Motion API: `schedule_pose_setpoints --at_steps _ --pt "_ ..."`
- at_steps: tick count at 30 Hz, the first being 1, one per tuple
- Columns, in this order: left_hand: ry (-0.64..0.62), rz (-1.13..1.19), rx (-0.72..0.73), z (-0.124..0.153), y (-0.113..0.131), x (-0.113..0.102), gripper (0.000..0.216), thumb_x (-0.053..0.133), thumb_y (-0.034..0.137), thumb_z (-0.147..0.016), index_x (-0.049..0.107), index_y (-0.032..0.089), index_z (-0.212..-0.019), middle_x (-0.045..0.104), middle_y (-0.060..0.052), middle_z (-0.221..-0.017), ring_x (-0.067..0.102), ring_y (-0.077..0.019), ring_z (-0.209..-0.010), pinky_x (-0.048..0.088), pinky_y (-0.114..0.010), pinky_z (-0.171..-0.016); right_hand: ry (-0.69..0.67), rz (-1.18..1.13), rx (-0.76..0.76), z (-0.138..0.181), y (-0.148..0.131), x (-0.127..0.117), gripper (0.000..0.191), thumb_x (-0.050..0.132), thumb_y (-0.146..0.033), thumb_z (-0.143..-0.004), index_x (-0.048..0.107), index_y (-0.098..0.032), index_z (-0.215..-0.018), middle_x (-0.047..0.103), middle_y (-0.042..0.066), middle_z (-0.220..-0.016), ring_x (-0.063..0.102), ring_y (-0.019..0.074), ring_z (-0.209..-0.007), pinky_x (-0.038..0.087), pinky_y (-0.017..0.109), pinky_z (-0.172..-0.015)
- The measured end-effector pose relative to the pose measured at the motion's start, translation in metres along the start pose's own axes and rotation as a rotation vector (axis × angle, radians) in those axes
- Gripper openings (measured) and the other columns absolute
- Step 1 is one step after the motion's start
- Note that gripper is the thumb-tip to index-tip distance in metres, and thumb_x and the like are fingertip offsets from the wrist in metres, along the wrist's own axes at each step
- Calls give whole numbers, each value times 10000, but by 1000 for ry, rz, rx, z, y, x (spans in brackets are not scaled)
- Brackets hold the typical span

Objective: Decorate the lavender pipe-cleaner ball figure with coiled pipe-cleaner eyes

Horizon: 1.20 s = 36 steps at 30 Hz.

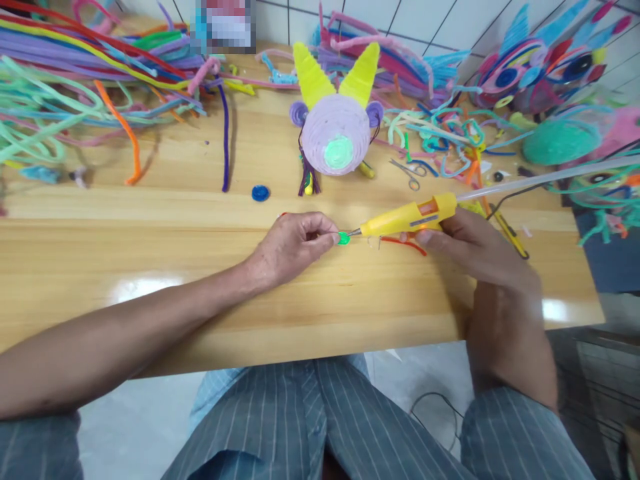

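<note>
My left hand pinches a small green coiled disc just above the wooden table. My right hand grips a yellow glue gun whose metal tip touches the disc from the right. A clear glue stick sticks out of the gun's back toward the right. Behind the hands stands a lilac coiled figure with two yellow cone ears, purple side coils and a green centre.
Heaps of coloured pipe cleaners fill the back left. A blue coil lies mid-table. Small scissors, a red pipe cleaner and finished pipe-cleaner figures lie at the right. The table's near edge is above my lap.
</note>
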State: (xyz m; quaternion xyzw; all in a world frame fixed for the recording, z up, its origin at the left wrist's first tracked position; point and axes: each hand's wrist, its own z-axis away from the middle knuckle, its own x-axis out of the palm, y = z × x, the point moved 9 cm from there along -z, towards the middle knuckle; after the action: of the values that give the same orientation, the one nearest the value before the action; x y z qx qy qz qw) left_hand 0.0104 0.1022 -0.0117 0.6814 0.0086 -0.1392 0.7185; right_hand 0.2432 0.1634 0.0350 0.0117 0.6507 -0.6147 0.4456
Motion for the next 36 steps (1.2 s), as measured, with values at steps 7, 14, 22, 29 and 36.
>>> schedule_pose_setpoints --at_steps 7,14,22,29,36 --pt "-3 55 -51 -1 -1 0 169 708 307 -884 728 154 -816 629 12 -658 533 -104 -572 425 -225 -541 11 -37 -12 -1 -1 0 453 715 -667 -927 738 -271 -1146 726 38 -1015 627 234 -905 541 369 -783" --pt "5 109 -105 0 -3 0 154 723 292 -868 721 149 -812 611 21 -640 524 -94 -546 415 -210 -515 49 -42 -24 0 1 -4 449 733 -679 -908 741 -273 -1098 716 27 -967 629 232 -883 549 386 -801" --pt "0 129 -93 -2 -2 0 135 725 273 -863 720 152 -805 627 19 -646 537 -90 -539 419 -207 -515 33 -26 12 1 6 -2 455 725 -668 -914 741 -259 -1113 716 32 -944 616 225 -842 525 356 -721" --pt "9 145 -98 -2 -3 -1 156 736 306 -852 714 163 -795 613 24 -635 529 -93 -533 419 -209 -508 37 -78 -26 -2 1 2 453 747 -673 -900 742 -272 -1111 732 31 -987 630 225 -884 538 367 -777" --pt "48 100 -139 2 -6 -7 229 778 404 -798 729 180 -791 611 23 -604 494 -100 -520 383 -218 -500 300 -204 -43 17 -1 -60 446 781 -661 -865 737 -227 -963 741 48 -931 611 178 -769 496 325 -710"
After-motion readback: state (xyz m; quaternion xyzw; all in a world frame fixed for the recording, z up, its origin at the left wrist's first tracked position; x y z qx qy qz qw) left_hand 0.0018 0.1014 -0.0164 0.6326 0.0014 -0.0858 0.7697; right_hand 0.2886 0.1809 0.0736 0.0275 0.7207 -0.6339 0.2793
